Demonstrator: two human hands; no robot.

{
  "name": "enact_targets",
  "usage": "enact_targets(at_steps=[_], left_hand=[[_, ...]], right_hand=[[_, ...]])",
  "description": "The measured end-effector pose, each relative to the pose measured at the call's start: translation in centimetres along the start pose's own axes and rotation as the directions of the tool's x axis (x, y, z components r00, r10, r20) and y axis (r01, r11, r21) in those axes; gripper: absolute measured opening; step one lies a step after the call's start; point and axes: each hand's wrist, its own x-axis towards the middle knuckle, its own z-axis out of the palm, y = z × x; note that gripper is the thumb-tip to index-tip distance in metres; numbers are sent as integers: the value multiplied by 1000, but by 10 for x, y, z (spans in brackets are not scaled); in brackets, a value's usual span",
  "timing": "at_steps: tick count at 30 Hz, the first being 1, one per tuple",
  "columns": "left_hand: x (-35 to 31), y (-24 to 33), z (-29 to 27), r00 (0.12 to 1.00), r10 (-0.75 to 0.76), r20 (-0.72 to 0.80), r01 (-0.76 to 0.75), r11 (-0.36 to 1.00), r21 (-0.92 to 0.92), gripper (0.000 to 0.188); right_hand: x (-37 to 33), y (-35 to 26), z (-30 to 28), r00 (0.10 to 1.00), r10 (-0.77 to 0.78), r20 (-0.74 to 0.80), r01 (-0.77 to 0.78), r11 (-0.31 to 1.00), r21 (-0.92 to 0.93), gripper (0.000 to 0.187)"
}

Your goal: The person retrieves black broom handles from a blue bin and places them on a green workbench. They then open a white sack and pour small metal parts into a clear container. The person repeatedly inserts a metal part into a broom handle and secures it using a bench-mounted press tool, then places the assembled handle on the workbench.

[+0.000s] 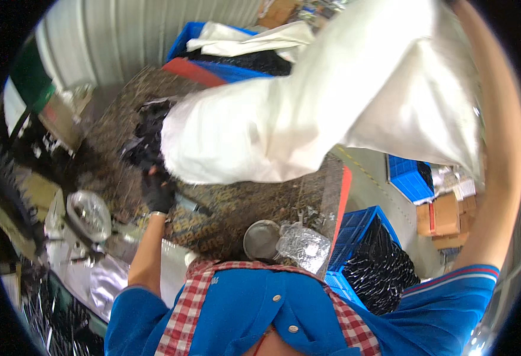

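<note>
A large white woven sack (pixel 242 127) slants across the view, its far end lifted at the upper right. My right arm is raised along that side. Only a dark sliver of my right hand (pixel 452 3) shows at the top edge, closed on the lifted end of the sack. Black strip-like pieces (pixel 145 139) spill from the sack's mouth onto the worn table (pixel 213 222). In a dark glove, my left hand (pixel 158 191) is beside the mouth's near edge, at the black pieces. Its fingers blend into them, so their grip is unclear.
On the table lie a metal tool (pixel 192 204), a round bowl (pixel 261 238) and a clear plastic package (pixel 305 246). A blue crate of black pieces (pixel 379 267) stands right; another blue crate (pixel 231 71) is beyond the table. Cardboard boxes (pixel 441 216) sit on the floor.
</note>
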Motion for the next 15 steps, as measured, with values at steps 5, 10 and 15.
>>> enact_targets(at_steps=[5, 10, 15], left_hand=[[98, 190, -78, 995, -94, -38, 30, 635, -772, 52], [169, 402, -125, 919, 393, -6, -65, 137, -988, 88], [217, 487, -82, 946, 314, 82, 52, 102, -993, 45]], right_hand=[[-40, -30, 12, 976, 130, 173, -144, 987, 72, 36], [-68, -61, 17, 925, 143, 352, -269, 901, 341, 35], [-103, -47, -42, 980, -95, 177, -24, 821, 571, 20]])
